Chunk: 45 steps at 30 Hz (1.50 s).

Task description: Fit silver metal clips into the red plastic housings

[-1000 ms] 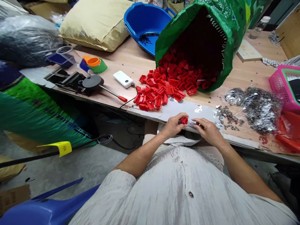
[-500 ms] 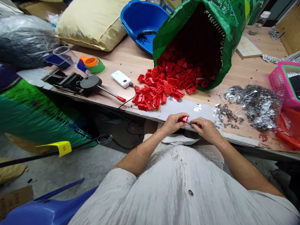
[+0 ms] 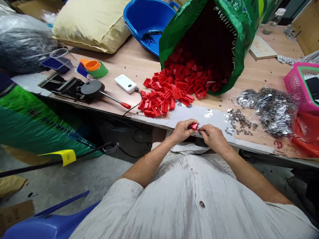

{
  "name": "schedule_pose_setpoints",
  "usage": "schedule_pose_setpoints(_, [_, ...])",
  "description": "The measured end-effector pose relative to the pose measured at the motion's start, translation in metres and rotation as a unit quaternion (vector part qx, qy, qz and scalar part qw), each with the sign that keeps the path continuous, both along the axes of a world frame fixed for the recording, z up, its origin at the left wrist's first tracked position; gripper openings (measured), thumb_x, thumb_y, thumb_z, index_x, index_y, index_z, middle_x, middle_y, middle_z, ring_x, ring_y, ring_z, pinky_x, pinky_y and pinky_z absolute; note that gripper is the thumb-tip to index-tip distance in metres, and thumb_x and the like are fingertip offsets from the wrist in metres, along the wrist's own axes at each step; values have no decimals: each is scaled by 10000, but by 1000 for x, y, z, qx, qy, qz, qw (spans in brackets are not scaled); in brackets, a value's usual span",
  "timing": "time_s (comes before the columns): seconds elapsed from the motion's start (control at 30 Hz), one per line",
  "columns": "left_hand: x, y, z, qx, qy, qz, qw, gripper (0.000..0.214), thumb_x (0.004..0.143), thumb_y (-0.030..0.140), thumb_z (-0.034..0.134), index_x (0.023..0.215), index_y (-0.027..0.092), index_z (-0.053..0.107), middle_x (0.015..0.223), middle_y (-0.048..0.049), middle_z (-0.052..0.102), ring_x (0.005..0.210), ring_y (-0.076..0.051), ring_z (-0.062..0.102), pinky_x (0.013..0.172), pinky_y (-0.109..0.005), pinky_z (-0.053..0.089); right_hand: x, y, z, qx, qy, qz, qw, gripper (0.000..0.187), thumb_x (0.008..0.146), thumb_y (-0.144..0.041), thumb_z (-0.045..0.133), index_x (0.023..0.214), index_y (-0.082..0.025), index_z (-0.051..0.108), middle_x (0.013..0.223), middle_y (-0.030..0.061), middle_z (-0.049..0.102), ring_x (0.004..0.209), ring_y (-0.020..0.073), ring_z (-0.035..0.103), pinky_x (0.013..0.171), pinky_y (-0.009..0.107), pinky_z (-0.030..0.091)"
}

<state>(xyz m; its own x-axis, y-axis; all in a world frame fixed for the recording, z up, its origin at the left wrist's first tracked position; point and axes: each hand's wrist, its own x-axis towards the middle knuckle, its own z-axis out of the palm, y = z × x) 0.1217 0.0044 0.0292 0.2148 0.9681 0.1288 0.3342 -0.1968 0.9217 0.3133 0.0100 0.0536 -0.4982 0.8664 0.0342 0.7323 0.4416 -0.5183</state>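
My left hand (image 3: 182, 131) is closed in a pinch on a small red plastic part (image 3: 194, 126), just above the front edge of the table. Close on its right, the fingers of my right hand (image 3: 213, 136) are closed round a thin metal-tipped tool (image 3: 198, 129). The tool's tip reaches the red part's right end; most of it is hidden by my fingers, so its exact kind does not show. A heap of similar red plastic parts (image 3: 171, 89) spills from a green sack (image 3: 239, 66). Small metal pieces (image 3: 238, 119) lie scattered to the right of my hands.
A plastic bag of metal pieces (image 3: 276, 113) and a pink basket (image 3: 291, 79) stand at the right. Leftward are a white power bank (image 3: 125, 83) with a cable and a lever press (image 3: 92, 88). A blue basin (image 3: 134, 20) sits behind.
My right hand has shifted slightly left toward the red part, and less of the tool shows. The whole view has moved a little. My left hand keeps its hold.
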Motion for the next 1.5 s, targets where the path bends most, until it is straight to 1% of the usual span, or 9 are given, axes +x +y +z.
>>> schedule_pose_setpoints(0.23, [0, -9, 7, 1, -33, 25, 999, 287, 708, 225, 760, 981, 205, 675, 912, -6, 686, 860, -163, 609, 853, -278, 446, 13, 0, 3, -18, 71, 38, 997, 196, 953, -236, 472, 1069, -220, 629, 1033, 77, 679, 950, 218, 636, 827, 345, 473])
schedule_pose_setpoints(0.37, [3, -18, 14, -36, -185, 73, 979, 326, 710, 276, 784, 996, 198, 649, 970, -21, 662, 901, -156, 618, 861, -272, 447, 22, -5, 13, -61, 140, 44, 987, 205, 978, -271, 422, 1133, -225, 547, 984, 60, 688, 843, 193, 645, 762, 328, 486])
schedule_pose_setpoints(0.47, [8, -25, 23, -125, -351, 96, 923, 280, 758, 357, 762, 919, 188, 609, 890, -3, 658, 872, -148, 656, 865, -280, 454, 20, -11, 25, -113, 162, 68, 978, 345, 1000, -296, 392, 1337, -240, 442, 820, 1, 689, 738, 167, 636, 748, 308, 486])
schedule_pose_setpoints(0.6, [16, -32, 31, -250, -523, 64, 812, 328, 761, 366, 776, 755, 174, 511, 796, 3, 667, 892, -180, 702, 934, -329, 467, 11, -15, 35, -105, 138, 86, 981, 469, 1010, -348, 392, 1470, -260, 372, 695, -34, 651, 631, 152, 597, 694, 284, 472])
schedule_pose_setpoints(0.73, [21, -37, 32, -312, -588, 65, 743, 217, 831, 304, 713, 768, 158, 566, 788, -13, 680, 803, -148, 693, 912, -322, 506, 7, -15, 34, -92, 138, 84, 983, 408, 1011, -396, 403, 1387, -270, 499, 689, -26, 646, 629, 153, 611, 657, 270, 468])
schedule_pose_setpoints(0.87, [25, -40, 33, -354, -610, 79, 705, 152, 898, 292, 633, 881, 141, 634, 882, -47, 708, 829, -155, 696, 986, -367, 505, 6, -16, 31, -84, 145, 82, 982, 400, 1010, -421, 408, 1358, -274, 540, 686, -16, 654, 614, 161, 624, 641, 276, 482])
schedule_pose_setpoints(1.1, [35, -44, 32, -329, -619, 92, 707, 152, 862, 275, 677, 795, 155, 611, 851, -38, 693, 886, -188, 702, 1076, -458, 466, 5, -15, 20, -48, 210, 28, 976, 380, 1008, -457, 381, 1131, -260, 681, 924, 45, 728, 802, 200, 687, 759, 305, 529])
schedule_pose_setpoints(1.3, [33, -48, 23, -341, -606, 90, 713, 194, 806, 296, 740, 789, 161, 601, 869, -46, 710, 965, -218, 700, 1074, -465, 463, 11, -14, 4, -132, 227, 46, 964, 419, 1004, -495, 373, 1160, -249, 674, 648, -6, 601, 586, 161, 573, 596, 275, 476])
schedule_pose_setpoints(1.5, [9, -63, -6, -375, -494, 86, 780, 357, 697, 332, 833, 721, 165, 519, 817, -26, 709, 903, -208, 720, 977, -404, 500, 18, -23, 4, -135, 180, 6, 974, 316, 1003, -413, 397, 1194, -232, 573, 658, -32, 590, 620, 151, 573, 638, 267, 440])
